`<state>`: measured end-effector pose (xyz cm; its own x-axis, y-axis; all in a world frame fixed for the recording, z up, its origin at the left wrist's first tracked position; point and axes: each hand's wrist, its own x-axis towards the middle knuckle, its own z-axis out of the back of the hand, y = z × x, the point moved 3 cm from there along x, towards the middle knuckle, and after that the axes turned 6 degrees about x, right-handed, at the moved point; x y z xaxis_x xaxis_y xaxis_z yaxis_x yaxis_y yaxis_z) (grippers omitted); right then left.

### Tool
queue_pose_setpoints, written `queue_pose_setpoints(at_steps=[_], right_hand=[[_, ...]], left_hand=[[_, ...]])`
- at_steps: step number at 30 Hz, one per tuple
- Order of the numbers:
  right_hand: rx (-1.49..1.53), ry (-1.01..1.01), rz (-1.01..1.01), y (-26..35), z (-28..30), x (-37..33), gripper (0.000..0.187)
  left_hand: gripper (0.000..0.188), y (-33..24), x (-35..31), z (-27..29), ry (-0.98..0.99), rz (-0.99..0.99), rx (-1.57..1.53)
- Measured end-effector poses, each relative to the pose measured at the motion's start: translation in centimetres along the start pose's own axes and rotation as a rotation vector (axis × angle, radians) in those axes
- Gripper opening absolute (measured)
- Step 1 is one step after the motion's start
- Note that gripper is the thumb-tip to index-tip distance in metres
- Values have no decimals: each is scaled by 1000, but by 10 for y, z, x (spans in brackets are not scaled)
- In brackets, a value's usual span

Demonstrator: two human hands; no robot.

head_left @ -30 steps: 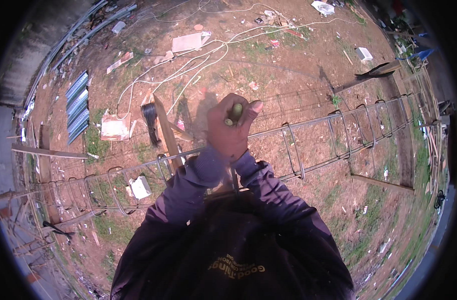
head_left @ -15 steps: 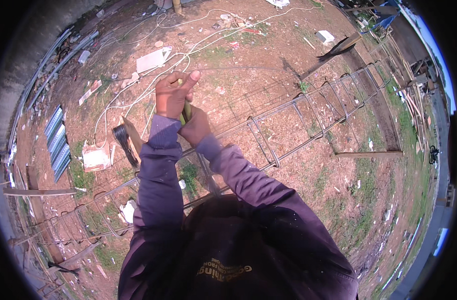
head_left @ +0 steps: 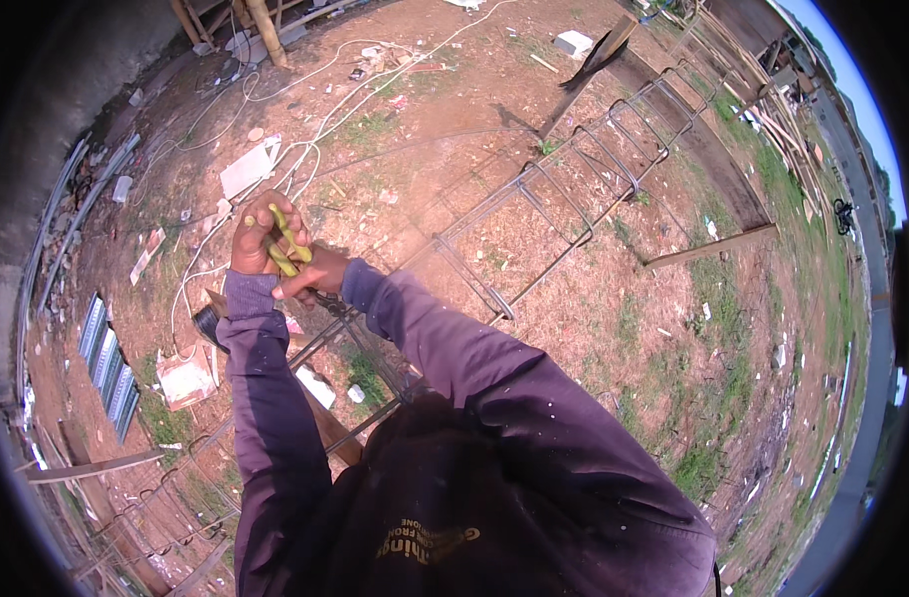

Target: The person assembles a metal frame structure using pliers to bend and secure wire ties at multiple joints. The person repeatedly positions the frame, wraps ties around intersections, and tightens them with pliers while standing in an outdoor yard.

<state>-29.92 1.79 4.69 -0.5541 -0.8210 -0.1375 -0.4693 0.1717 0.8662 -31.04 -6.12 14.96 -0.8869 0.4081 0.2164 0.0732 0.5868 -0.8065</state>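
Yellow-green-handled pliers point(head_left: 293, 239) stand between my hands, with the handles spread a little. My left hand point(head_left: 259, 237) is curled around the handles, fingers bent over their upper ends. Just to the right and lower, my right hand point(head_left: 321, 273) closes on the lower part of the same tool, its thumb pointing left. My fingers cover much of the pliers, and their jaws cannot be made out clearly. Beneath my hands and forearms runs a long steel rebar cage point(head_left: 504, 309) with square stirrups, crossing diagonally from lower left to upper right.
A wooden stake point(head_left: 586, 78) with dark material on it stands beyond the cage. Timber boards point(head_left: 713, 246) lie to the right. Pale cable point(head_left: 320, 134) winds over the ground near a white panel point(head_left: 251, 169). Corrugated metal sheet point(head_left: 106, 366) lies at left.
My hands have moved left and lower in view, and the pliers' handles now show more, spread apart. The view has shifted, with the cage and ground sliding across it.
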Motion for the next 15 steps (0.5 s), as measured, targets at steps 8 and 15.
queue_pose_setpoints(at_steps=[8,15], right_hand=[[-404,-589,578,-21,-15,-12,48],[-550,-659,390,2,-30,2,31]], left_hand=[[45,8,-9,-8,-462,-141,432],[47,0,-21,5,-937,-316,664]])
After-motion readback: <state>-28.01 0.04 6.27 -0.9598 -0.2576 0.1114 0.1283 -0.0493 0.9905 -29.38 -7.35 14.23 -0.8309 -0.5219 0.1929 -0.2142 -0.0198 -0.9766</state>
